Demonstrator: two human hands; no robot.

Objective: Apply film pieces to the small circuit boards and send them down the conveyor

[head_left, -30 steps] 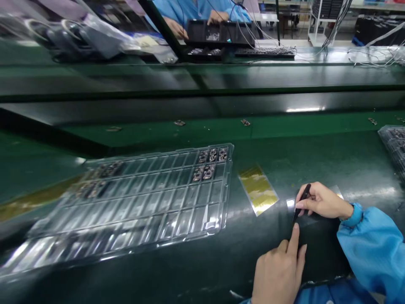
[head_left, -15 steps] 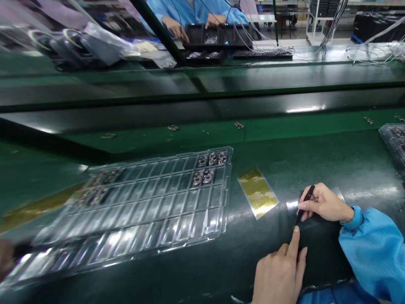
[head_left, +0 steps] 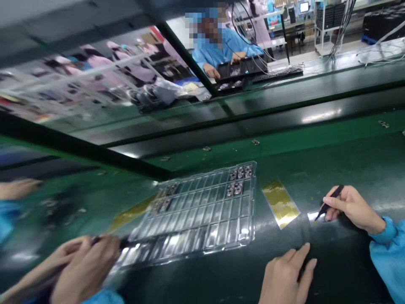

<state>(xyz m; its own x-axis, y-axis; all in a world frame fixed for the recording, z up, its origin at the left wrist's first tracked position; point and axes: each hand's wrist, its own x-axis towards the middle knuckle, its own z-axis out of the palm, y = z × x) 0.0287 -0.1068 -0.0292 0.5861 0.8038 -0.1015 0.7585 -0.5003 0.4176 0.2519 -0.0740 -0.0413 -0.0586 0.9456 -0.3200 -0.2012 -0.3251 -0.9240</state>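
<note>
My right hand (head_left: 356,207) pinches black tweezers (head_left: 329,202), their tips pointing down and left. A tiny yellow bit (head_left: 315,221) shows at the tips, over a pale shiny patch on the green surface. My left hand (head_left: 287,272) lies nearer to me on the work surface with its index finger stretched out, holding nothing that I can see. Left of the tweezers lies a clear sheet with yellow film labels (head_left: 280,202), some of its area bare. Beyond it is a clear plastic tray (head_left: 202,211) with slots; small circuit boards (head_left: 241,172) sit in several of them.
A co-worker's blurred hands (head_left: 88,261) are at the tray's near left corner. Another yellow sheet (head_left: 133,214) lies left of the tray. Small boards (head_left: 255,142) rest on the green strip behind. A dark green post (head_left: 79,145) slants across the left. Someone across works at black bins (head_left: 242,69).
My view has swung left and up. The tweezers have lifted away from my left index fingertip, with the yellow bit now at their tips. The co-worker's hands have come into view.
</note>
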